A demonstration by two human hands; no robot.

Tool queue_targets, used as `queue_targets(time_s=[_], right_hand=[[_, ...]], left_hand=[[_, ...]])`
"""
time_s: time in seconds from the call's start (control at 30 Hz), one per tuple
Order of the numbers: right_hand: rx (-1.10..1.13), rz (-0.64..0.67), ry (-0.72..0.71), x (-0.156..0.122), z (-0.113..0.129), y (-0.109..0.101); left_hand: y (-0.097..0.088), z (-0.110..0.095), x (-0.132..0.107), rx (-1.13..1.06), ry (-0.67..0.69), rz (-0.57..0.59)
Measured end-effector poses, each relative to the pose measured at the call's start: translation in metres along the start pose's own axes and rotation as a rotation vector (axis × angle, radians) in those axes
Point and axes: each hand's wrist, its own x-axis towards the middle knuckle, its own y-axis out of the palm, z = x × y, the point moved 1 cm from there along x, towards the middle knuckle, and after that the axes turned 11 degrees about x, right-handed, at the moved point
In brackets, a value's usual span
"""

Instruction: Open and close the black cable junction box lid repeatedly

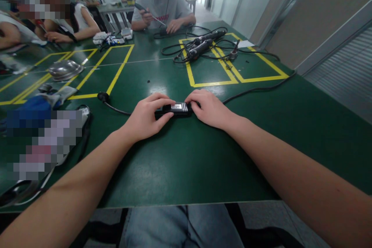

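Observation:
A black power adapter [182, 109] with a white label lies on the green table in front of me. My left hand [149, 115] grips its left part, thumb on the near side and fingers over the far side. My right hand [207, 107] has its fingers curled and pinched at the adapter's right end, where a cable [255, 90] runs off to the right. Exactly what those fingertips press on is hidden. From the left side, a cord leads to a black plug [103, 97] on the table.
Black corded tools [200, 48] and tangled cables lie inside yellow tape lines at the back right. At left are a metal bowl [65, 69], a blue cloth item [35, 108] and a blurred bag-like object [55, 139]. Across the table a person [162, 7] holds a tool; others sit at left.

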Motion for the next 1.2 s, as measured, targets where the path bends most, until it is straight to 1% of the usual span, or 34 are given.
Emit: queue_targets(time_s=[0.23, 0.5, 0.67, 0.77, 0.87, 0.97, 1.03, 1.1, 1.17, 1.2], right_hand=[[-0.010, 0.009, 0.007, 0.000, 0.001, 0.000], [0.007, -0.002, -0.033, 0.000, -0.002, 0.002], [0.014, -0.009, -0.043, 0.000, -0.002, 0.003], [0.056, -0.041, -0.024, -0.001, -0.001, 0.004], [0.157, -0.083, 0.028, -0.002, 0.000, 0.003], [0.192, -0.070, 0.071, -0.002, 0.001, 0.001], [0.152, -0.050, 0.066, -0.002, 0.004, -0.002], [0.123, -0.028, 0.053, -0.001, 0.006, -0.005], [0.136, 0.002, 0.062, -0.001, 0.010, -0.008], [0.152, 0.021, 0.076, -0.001, 0.011, -0.010]], left_hand=[[0.002, 0.001, 0.000, 0.000, -0.005, 0.022], [0.003, 0.007, 0.000, -0.027, -0.003, 0.052], [0.002, 0.005, 0.000, -0.053, -0.010, 0.059], [0.004, 0.005, 0.001, -0.101, -0.077, 0.064], [0.008, 0.012, 0.003, -0.143, -0.235, 0.025], [0.008, 0.027, 0.004, -0.033, -0.434, -0.063], [0.007, 0.036, 0.003, 0.049, -0.519, -0.080], [0.006, 0.043, 0.002, 0.090, -0.536, -0.050], [0.005, 0.044, 0.001, 0.133, -0.494, -0.023], [0.004, 0.042, 0.001, 0.160, -0.455, -0.029]])
